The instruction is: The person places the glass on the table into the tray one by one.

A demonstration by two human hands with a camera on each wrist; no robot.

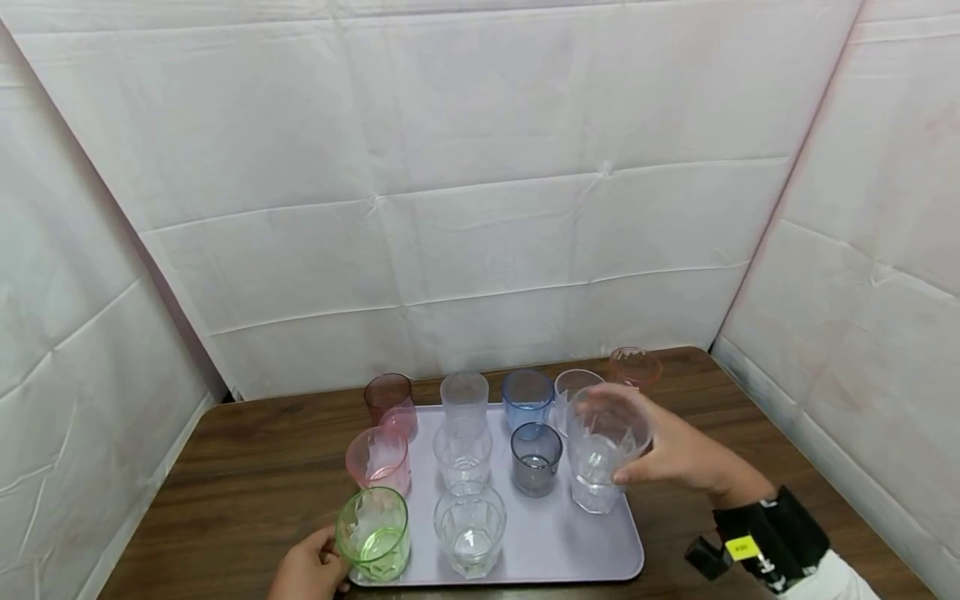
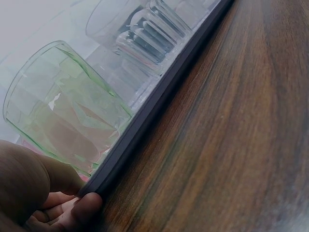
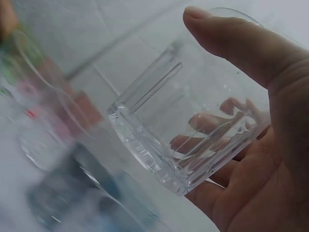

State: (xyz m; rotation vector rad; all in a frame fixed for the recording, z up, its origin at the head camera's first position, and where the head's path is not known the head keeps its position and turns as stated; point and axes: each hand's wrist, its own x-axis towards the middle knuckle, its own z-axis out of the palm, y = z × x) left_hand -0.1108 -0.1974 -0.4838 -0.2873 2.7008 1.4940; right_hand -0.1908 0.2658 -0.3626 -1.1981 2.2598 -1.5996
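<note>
In the head view my right hand (image 1: 675, 454) grips a clear glass (image 1: 626, 421) by its side, over the right part of a pale lilac tray (image 1: 570, 546). The right wrist view shows the thumb on one side of this glass (image 3: 159, 116), with the fingers seen through its far wall. At the tray's front left corner, my left hand (image 1: 309, 568) pinches the rim beside a green glass (image 1: 381, 554). Close up in the left wrist view, the left thumb and fingers meet on the tray's dark edge (image 2: 140, 121), right below the green glass (image 2: 72, 106).
On the tray stand a clear tumbler (image 1: 471, 533), a grey glass (image 1: 536, 467), a blue glass (image 1: 528, 404) and a pink glass (image 1: 381, 458). A dark red glass (image 1: 386, 396) is at the back left, an orange-tinted glass (image 1: 633, 367) behind my right hand. White sheets (image 1: 480, 208) enclose the wooden table (image 1: 247, 483).
</note>
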